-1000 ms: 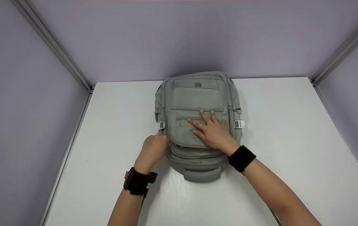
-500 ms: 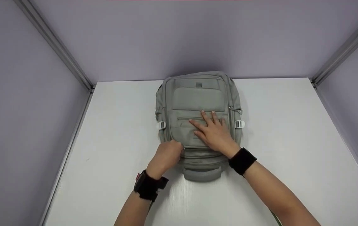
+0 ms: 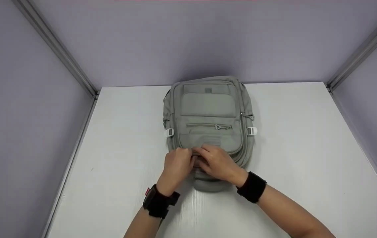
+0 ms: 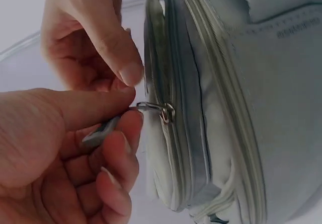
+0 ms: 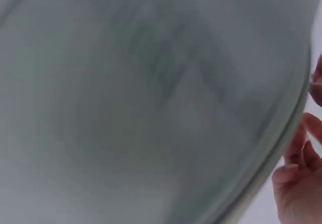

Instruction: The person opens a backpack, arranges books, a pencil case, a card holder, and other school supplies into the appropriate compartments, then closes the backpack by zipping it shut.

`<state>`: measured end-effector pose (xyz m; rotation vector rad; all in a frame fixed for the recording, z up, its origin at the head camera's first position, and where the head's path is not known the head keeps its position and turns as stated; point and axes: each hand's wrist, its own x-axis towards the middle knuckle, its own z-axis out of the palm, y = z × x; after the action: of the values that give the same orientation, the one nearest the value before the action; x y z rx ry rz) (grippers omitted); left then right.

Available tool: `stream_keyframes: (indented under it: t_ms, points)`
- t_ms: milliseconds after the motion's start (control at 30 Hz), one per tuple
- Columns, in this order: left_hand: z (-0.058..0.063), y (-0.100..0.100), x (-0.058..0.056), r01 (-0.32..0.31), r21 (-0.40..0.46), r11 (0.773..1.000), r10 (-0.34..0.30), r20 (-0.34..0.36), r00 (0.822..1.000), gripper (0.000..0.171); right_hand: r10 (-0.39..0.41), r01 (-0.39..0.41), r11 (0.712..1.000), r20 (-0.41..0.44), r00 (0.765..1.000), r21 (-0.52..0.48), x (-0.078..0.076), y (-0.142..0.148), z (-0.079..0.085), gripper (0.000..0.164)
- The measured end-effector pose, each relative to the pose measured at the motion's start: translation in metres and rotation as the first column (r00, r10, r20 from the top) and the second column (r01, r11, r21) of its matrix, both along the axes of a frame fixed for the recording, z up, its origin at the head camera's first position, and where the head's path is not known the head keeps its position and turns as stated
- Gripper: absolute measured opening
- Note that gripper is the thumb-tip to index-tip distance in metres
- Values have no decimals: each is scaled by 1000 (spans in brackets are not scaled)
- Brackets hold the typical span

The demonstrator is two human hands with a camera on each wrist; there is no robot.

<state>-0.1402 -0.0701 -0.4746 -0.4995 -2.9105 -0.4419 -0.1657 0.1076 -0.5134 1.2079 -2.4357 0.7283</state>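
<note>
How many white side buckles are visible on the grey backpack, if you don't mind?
2: one buckle on the backpack's left edge, the other on its right edge. Others may be hidden underneath.

White table [image 3: 115, 132], grey backpack [image 3: 208, 109] lying flat on it

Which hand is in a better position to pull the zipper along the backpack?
Probably the left hand: it already pinches the zipper pull on the backpack. The right hand is beside it; its fingertips are near the slider.
</note>
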Motion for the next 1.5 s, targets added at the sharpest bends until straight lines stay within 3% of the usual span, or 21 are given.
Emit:
stream_keyframes:
  t_ms: [133, 300, 367, 467, 600, 700, 833, 933, 1200, 1500]
  points:
    - [3, 5, 6, -7, 65, 998, 8, -25, 1000, 23, 4, -2, 999, 64, 998, -32, 9, -7, -4, 43]
    - [5, 6, 11, 20, 125, 992, -12, -60, 998, 20, 38, -19, 997, 243, 969, -77, 10, -13, -5, 24]
    - [5, 5, 12, 39, 137, 990, -33, -50, 998, 22, 58, -35, 996, 309, 949, -78, 10, -14, -5, 13]
    - [9, 2, 13, 67, 166, 984, -67, -3, 998, 22, 70, -48, 996, 358, 931, -70, 9, -14, -6, 9]
    - [13, -9, 10, 95, 221, 971, -107, 40, 993, 12, 42, -14, 997, 353, 935, -82, 9, -14, -10, 3]
    - [10, -22, 2, 137, 228, 964, -144, 17, 989, 24, 12, 28, 994, 344, 939, -110, 10, -15, -11, 3]
    - [-8, -34, -12, 231, 170, 958, -232, -10, 973, 43, -7, 63, 988, 363, 932, -141, 12, -15, -11, 7]
    - [-22, -36, -20, 275, 119, 954, -276, -9, 961, 43, -36, 102, 983, 386, 922, -153, 14, -15, -10, 7]
    - [-43, -31, -31, 283, 96, 954, -265, -164, 950, 25, -113, 186, 973, 420, 900, -136, 15, -15, -8, 11]
    - [-46, -35, -35, 303, 48, 952, -278, -281, 918, 8, -180, 229, 967, 347, 921, -107, 16, -5, -11, 8]
